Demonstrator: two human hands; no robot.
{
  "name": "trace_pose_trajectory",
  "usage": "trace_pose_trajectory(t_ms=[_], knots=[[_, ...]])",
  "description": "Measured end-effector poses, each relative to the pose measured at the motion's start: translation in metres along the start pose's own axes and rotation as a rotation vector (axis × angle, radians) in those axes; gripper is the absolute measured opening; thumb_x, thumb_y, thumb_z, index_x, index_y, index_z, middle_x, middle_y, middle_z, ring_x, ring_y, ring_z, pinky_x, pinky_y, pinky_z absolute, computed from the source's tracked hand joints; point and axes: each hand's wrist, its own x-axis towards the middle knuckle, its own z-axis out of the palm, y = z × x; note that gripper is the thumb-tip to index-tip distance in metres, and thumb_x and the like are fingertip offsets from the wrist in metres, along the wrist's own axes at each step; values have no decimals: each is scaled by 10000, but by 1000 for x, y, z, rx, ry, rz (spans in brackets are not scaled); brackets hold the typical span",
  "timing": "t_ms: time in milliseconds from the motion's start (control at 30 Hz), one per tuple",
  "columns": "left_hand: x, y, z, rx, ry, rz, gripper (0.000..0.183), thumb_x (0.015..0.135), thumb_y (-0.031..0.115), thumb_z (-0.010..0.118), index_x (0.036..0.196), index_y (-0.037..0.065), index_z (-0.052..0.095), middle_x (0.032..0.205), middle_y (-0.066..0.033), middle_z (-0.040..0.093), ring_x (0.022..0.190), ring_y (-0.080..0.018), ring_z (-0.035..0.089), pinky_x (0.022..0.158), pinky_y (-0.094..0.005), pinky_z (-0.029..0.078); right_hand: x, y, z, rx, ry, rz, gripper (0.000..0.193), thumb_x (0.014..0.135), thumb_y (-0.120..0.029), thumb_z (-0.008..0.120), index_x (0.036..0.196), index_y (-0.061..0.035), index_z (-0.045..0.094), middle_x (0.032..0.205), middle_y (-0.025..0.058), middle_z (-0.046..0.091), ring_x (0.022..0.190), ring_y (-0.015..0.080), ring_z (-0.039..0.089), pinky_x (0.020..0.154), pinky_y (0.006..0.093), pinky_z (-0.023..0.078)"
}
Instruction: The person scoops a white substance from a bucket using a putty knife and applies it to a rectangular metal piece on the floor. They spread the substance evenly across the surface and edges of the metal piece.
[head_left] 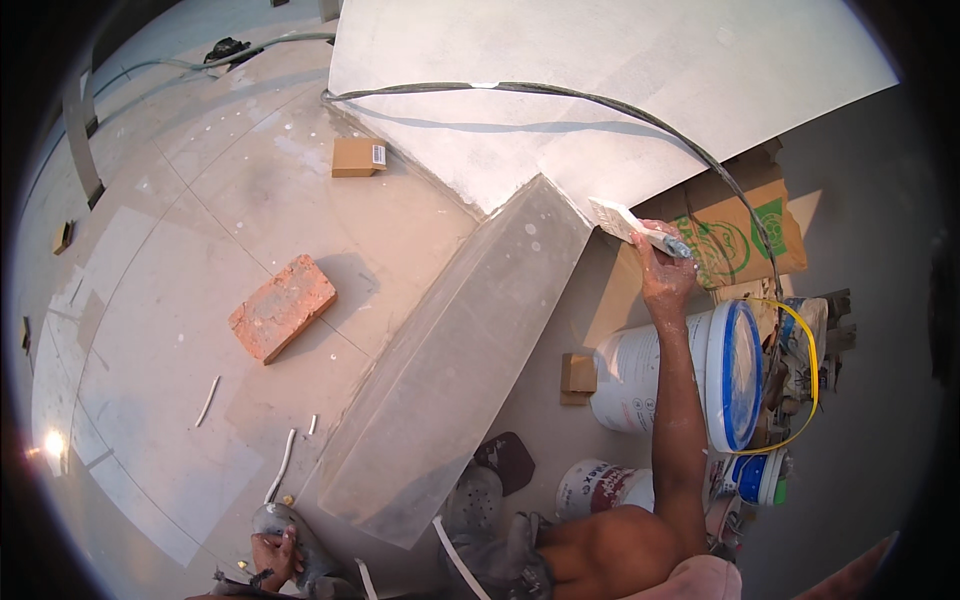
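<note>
My right hand (668, 272) is closed around a flat paintbrush (622, 221) with a white-coated head. The brush head is at the corner where a white-painted panel (600, 45) meets a bare grey block (450, 350). The block runs diagonally toward me. My left hand (275, 560) is low at the lower left, its fingers curled. It rests against a grey, dusty, rounded object (300, 545) whose kind I cannot make out. What the left fingers hold, if anything, is hidden.
A red brick (283, 309) and a small cardboard box (358, 157) lie on the tiled floor. A white bucket (660, 380) with a blue-rimmed lid lies beside my right forearm, near a brown paper sack (745, 240). A black cable (590, 97) crosses the panel.
</note>
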Motion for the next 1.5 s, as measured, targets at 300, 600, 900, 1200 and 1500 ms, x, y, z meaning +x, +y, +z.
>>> trace_pose_trajectory(t_ms=[300,600,900,1200,1500], knots=[[2,-14,-1,-39,84,-19,649,1021,358,701,506,-13,564,517,-149,628,358,-211,589,301,-355,437,23,-12,40,-157,-143,-15,192,929,-13,783,1112,17,732,1100,84,763,1031,146,726,915,289,587],[0,-1,1,-10,47,19,713,1008,432,699,463,-8,565,447,-124,570,323,-192,551,293,-337,406,36,-16,84,-478,-196,-381,234,958,-192,747,1132,-36,734,1077,162,756,961,375,723,840,441,587],[-1,2,-3,29,19,-23,666,1029,371,677,516,-49,620,480,-134,610,347,-204,579,312,-348,442,31,-17,97,-487,-235,-343,233,966,-184,728,1141,-29,720,1071,171,751,970,388,710,864,457,575],[-2,2,-3,27,-2,4,678,1036,371,668,509,-51,613,476,-134,607,348,-201,579,316,-342,444,9,-37,97,-470,-282,-329,218,964,-184,733,1112,-24,739,1069,164,763,970,380,717,853,452,576],[-5,16,-3,17,-19,2,676,1038,377,668,516,-48,611,465,-125,591,353,-197,578,319,-337,441,-76,-123,74,-188,-560,-281,190,929,-105,781,1091,-14,747,1060,142,776,966,282,753,839,389,602]])
